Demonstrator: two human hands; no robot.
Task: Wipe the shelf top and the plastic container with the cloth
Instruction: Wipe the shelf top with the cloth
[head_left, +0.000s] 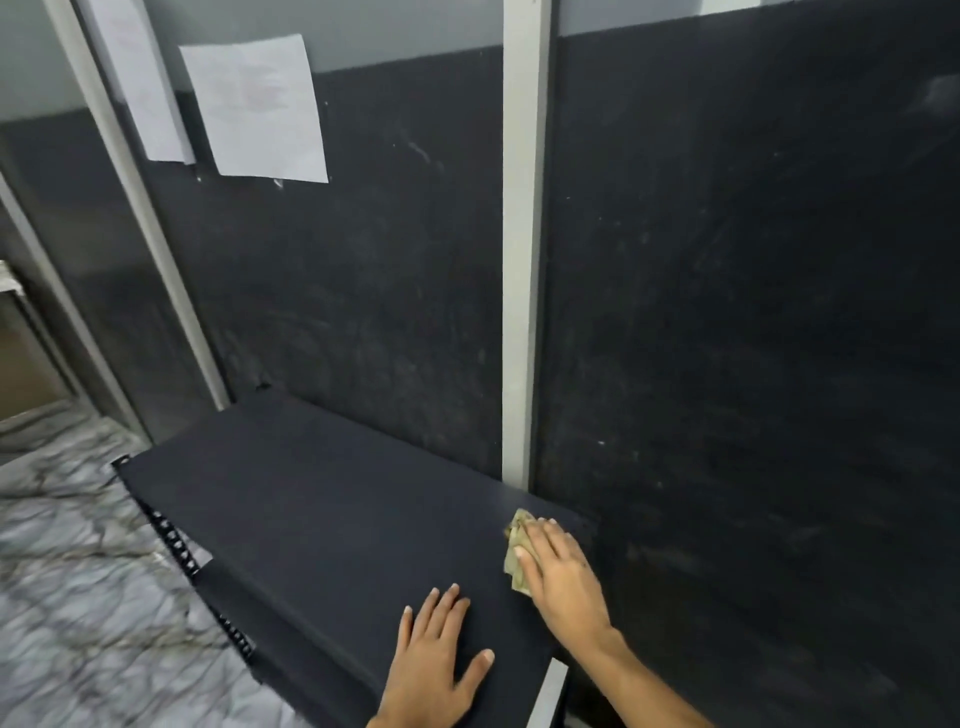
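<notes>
The black shelf top (322, 519) runs from the lower middle toward the far left, against a dark wall. My right hand (563, 577) presses a folded yellowish cloth (516, 551) flat on the shelf's back right part, close to the wall; only the cloth's left edge shows past my fingers. My left hand (436, 665) lies palm down on the shelf near its front, fingers spread, holding nothing. No plastic container is in view.
A dark wall panel (753, 312) with a pale vertical strip (522, 260) rises right behind the shelf. Two paper sheets (260, 109) hang on the wall at upper left. Marbled grey floor (78, 597) lies left of the shelf's perforated edge (176, 540).
</notes>
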